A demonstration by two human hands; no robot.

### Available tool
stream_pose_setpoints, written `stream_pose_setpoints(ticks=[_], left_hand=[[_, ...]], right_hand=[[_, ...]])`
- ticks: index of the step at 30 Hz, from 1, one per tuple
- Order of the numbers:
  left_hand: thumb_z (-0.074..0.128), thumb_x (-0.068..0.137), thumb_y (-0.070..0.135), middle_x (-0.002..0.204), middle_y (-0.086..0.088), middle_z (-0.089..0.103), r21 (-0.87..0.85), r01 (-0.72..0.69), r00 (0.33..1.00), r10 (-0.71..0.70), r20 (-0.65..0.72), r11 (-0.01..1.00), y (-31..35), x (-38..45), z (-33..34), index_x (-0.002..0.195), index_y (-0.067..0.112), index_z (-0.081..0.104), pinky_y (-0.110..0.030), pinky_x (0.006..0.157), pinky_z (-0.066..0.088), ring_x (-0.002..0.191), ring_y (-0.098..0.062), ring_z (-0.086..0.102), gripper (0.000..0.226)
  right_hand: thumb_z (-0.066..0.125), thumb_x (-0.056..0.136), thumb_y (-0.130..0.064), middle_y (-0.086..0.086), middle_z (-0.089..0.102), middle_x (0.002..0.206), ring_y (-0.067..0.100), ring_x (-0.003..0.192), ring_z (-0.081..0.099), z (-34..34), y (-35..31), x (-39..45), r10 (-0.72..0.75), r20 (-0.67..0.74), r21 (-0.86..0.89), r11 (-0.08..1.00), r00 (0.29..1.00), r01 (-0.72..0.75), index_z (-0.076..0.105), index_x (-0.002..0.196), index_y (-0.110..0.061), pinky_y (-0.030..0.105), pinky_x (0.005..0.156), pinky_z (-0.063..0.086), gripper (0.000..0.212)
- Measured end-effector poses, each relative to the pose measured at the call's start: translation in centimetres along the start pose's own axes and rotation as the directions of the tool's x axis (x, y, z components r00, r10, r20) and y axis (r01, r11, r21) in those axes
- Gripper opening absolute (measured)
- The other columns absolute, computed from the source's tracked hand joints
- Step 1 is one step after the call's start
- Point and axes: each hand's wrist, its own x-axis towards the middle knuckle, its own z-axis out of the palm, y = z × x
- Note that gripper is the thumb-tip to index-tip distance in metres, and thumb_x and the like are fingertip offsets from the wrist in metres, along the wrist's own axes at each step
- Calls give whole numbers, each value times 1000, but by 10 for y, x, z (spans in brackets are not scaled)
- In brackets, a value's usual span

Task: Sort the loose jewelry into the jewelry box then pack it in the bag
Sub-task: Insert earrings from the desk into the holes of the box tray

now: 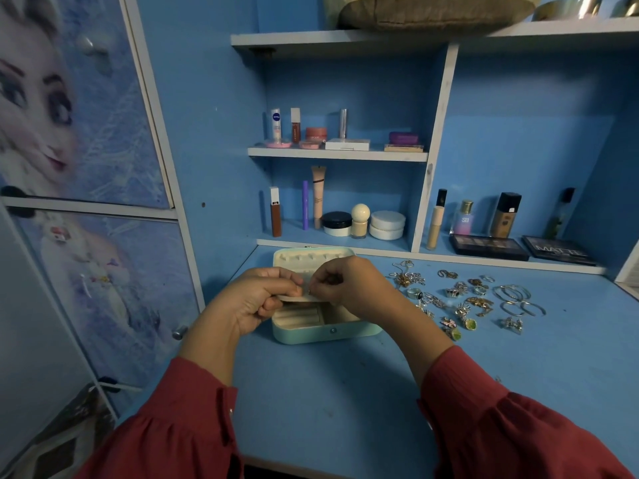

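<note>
Over the open jewelry box (326,331), your left hand (257,299) pinches a pale insert strip (297,298) while your right hand (340,283) pinches what may be a small earring (308,291) against it. Keep the strip steady above the box and seat the piece squarely. The loose jewelry (463,299) lies right of the box. No bag is in view; your hands hide the box's middle.

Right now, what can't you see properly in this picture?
- Head view: the tiny piece pinched between the left hand and right hand is too small to name.
- The hands cover much of the open jewelry box.
- The loose jewelry is too small to tell apart.
- No bag is in view.
</note>
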Motion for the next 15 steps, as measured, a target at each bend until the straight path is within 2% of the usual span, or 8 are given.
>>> stream_pose_setpoints(ticks=[5,10,12,15], left_hand=[[58,84,-8,48,4,57,25,-16,1000,17,-24,1000,1,-1,3,76,10,65,-10,30,15,30,0,22,21],[59,82,-8,54,1,56,35,-14,999,16,-52,999,0,-1,3,74,12,65,-11,31,16,31,-1,22,23],[59,82,-8,59,-1,57,29,-7,998,8,-62,1000,0,0,3,74,12,64,-11,31,16,31,-1,22,22],[59,81,-9,57,0,58,17,3,997,-2,-71,1000,-1,1,3,74,12,64,-11,31,16,30,-1,22,23]], right_hand=[[66,88,-20,-5,60,76,4,64,49,-1,0,0,-17,11,-3,1000,1000,17,73,93,-14,15,60,39,11],[65,88,-21,-14,53,64,2,57,46,-1,0,0,-46,16,-37,998,999,46,73,90,-12,14,55,37,13],[64,88,-21,-13,51,62,3,54,44,-1,-1,1,-52,20,-70,996,998,54,74,94,-10,13,53,35,16],[63,89,-21,-7,55,66,6,58,46,-1,-4,2,-41,55,-105,993,998,46,74,98,-11,20,58,39,17]])
